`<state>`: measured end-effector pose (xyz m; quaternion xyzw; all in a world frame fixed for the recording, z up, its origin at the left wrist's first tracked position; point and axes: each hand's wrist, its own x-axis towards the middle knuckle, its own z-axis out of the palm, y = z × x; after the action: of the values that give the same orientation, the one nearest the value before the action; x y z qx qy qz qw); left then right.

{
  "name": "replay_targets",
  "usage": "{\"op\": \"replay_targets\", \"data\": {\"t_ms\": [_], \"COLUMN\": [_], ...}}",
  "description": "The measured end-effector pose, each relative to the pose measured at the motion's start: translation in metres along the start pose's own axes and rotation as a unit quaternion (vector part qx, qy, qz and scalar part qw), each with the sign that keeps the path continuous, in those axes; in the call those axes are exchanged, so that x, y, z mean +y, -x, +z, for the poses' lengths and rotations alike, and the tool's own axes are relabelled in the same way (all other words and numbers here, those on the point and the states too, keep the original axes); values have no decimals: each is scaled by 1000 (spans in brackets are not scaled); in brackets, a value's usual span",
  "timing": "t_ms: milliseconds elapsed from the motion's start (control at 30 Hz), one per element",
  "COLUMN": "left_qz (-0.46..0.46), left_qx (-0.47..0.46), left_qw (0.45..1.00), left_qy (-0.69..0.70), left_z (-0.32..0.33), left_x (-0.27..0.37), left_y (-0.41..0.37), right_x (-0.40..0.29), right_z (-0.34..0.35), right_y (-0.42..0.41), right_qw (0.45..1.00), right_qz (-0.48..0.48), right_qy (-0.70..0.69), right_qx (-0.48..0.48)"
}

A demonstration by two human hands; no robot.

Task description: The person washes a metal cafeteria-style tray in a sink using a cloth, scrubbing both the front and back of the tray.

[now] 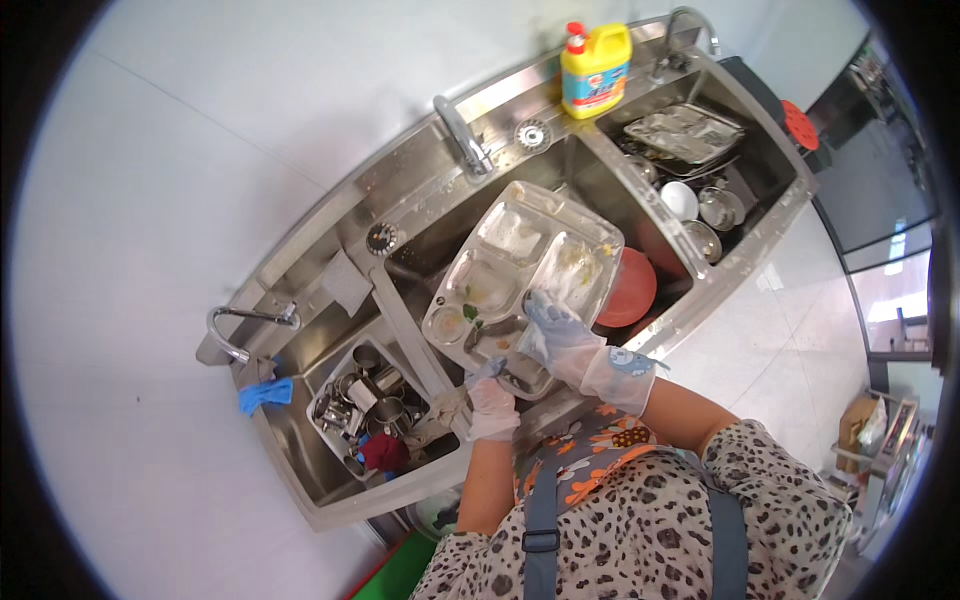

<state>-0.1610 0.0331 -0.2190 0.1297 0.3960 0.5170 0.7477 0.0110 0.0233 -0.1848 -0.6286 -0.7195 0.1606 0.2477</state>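
A stainless steel compartment tray [487, 281], soiled with food bits and bits of green leaf, is tilted over the middle sink basin. Gripping its near edge is my left hand [493, 401], in a translucent rubber glove. My right hand [562, 330], gloved with a printed cuff, lies over the tray's right-hand near compartments; whether it grips anything is hidden. Beyond the tray, a red plastic bowl or basin [630, 289] shows in the same sink. A steel faucet [463, 139] stands at the back.
Stacked dirty trays [686, 133] and bowls [679, 200] fill the right basin. The left basin holds a container [319, 420] of metal cups [388, 410] and a dark red cloth [385, 454]. A yellow detergent bottle [596, 75] stands on the back ledge. Blue gloves or cloth [266, 394] hang at left.
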Motion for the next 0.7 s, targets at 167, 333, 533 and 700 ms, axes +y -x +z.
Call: {"op": "replay_targets", "data": {"t_ms": [167, 333, 533, 700], "left_qz": [34, 221, 280, 302], "left_qx": [67, -26, -52, -41], "left_qw": [997, 662, 733, 734], "left_qy": [-16, -716, -618, -607], "left_z": [-11, -2, 10, 11], "left_x": [-18, -10, -17, -23], "left_y": [15, 60, 70, 69], "right_x": [20, 8, -49, -37], "right_z": [-26, -54, -106, -95], "right_y": [-9, 9, 20, 17], "right_qw": [980, 975, 983, 993], "right_qz": [49, -19, 109, 82], "right_qy": [-121, 194, 119, 85], "right_qx": [-151, 103, -84, -24]}}
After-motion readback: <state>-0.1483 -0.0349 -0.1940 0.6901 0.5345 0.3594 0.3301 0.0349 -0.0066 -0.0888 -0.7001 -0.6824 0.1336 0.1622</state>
